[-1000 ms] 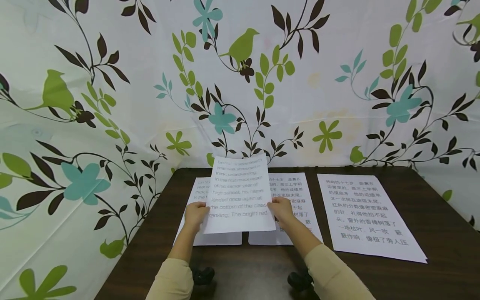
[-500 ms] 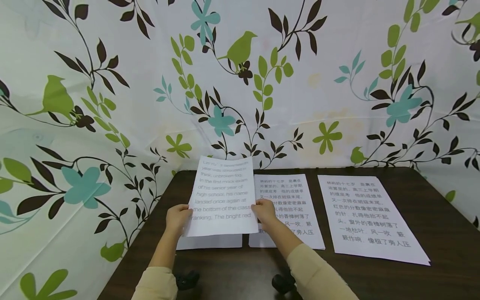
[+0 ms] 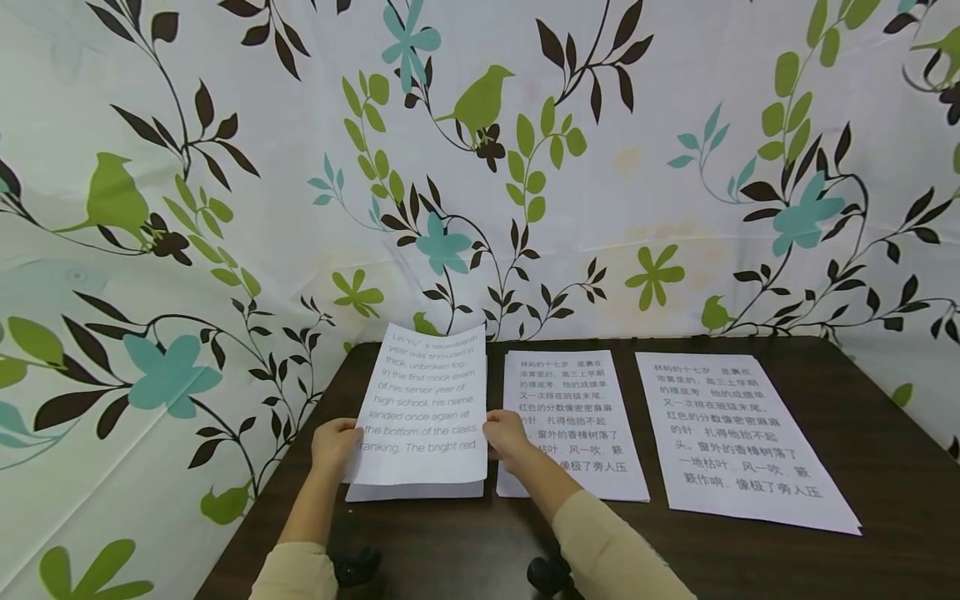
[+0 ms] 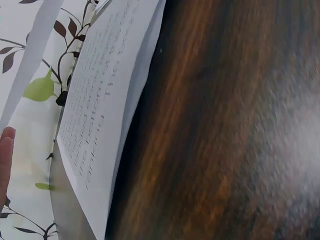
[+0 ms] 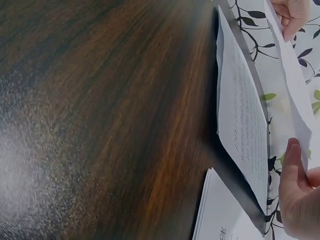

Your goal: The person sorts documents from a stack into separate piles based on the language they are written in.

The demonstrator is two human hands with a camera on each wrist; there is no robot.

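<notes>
A white sheet of paper (image 3: 422, 392) printed with English text is held up between two hands in the head view. My left hand (image 3: 333, 446) pinches its left edge near the lower corner, and my right hand (image 3: 508, 437) pinches the right edge. Beneath it lies the left paper stack (image 3: 416, 492), mostly covered from above. Both wrist views show a gap between the raised sheet (image 5: 292, 75) and that stack (image 5: 242, 110). The left wrist view catches only a finger (image 4: 6, 155) of my left hand at the sheet's edge.
A middle paper stack (image 3: 570, 400) and a right paper stack (image 3: 731, 433), both with Chinese text, lie on the dark wooden table (image 3: 442, 550). My right forearm passes over the middle stack's lower left corner. A patterned cloth (image 3: 585, 208) hangs behind the table.
Both hands have carried the sheet left and lowered it, from between the left and middle stacks to over the left stack. More of the middle stack now shows.
</notes>
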